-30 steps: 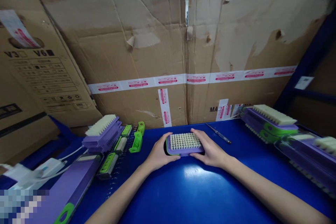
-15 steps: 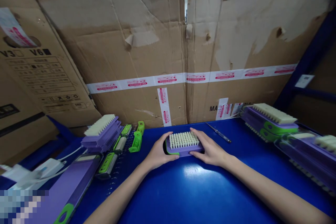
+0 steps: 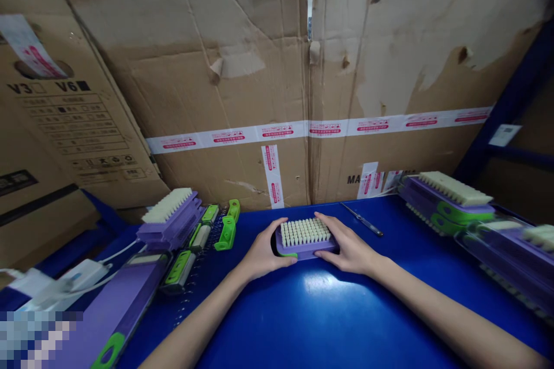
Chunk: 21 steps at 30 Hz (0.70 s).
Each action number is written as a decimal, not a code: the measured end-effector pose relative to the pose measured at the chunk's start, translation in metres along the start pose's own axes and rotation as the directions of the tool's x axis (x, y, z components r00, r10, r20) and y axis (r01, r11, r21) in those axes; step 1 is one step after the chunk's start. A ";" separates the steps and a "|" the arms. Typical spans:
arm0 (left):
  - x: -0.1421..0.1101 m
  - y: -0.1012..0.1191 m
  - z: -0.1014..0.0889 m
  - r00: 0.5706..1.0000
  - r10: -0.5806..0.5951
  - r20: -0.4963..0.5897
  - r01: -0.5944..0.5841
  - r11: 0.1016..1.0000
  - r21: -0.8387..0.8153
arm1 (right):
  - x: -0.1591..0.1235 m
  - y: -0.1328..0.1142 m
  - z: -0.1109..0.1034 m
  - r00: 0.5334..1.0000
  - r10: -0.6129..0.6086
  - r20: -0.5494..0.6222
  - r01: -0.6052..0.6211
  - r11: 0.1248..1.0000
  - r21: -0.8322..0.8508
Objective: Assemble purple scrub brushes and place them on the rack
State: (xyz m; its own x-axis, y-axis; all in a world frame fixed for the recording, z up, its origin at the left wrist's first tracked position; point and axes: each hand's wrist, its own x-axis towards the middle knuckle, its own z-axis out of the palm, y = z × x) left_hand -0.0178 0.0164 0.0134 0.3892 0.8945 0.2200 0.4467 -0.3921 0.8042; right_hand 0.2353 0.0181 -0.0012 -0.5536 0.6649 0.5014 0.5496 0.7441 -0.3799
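There is one purple brush point(image 3: 305, 233), and two hands hold it: left hand point(image 3: 262, 252) and right hand point(image 3: 351, 249). To the left of this brush there are two green brackets point(image 3: 225, 235); to its right, one screwdriver point(image 3: 368, 224).

I watch through one head-worn camera, looking forward and down over a blue tabletop point(image 3: 329, 320), close behind the left hand point(image 3: 261, 252) and right hand point(image 3: 350, 249) at lower centre, cardboard sheets point(image 3: 242, 92) filling most of the upper half.
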 end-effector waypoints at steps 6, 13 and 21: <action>0.000 0.000 -0.001 1.000 0.007 0.027 -0.007 1.000 -0.001 | 0.000 0.001 0.000 1.000 -0.008 -0.004 0.008 1.000 0.010; 0.000 0.000 0.001 1.000 0.012 -0.008 -0.012 1.000 0.004 | 0.001 -0.001 0.000 1.000 -0.004 0.000 0.004 1.000 -0.023; 0.000 0.002 0.001 1.000 -0.005 -0.014 0.005 1.000 0.008 | 0.002 -0.004 -0.001 1.000 -0.008 0.001 0.008 0.999 -0.041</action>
State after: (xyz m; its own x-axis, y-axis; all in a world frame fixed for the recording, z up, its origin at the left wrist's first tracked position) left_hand -0.0158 0.0155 0.0144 0.3754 0.8994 0.2240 0.4550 -0.3894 0.8008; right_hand 0.2330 0.0165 0.0019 -0.5586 0.6590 0.5037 0.5705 0.7461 -0.3433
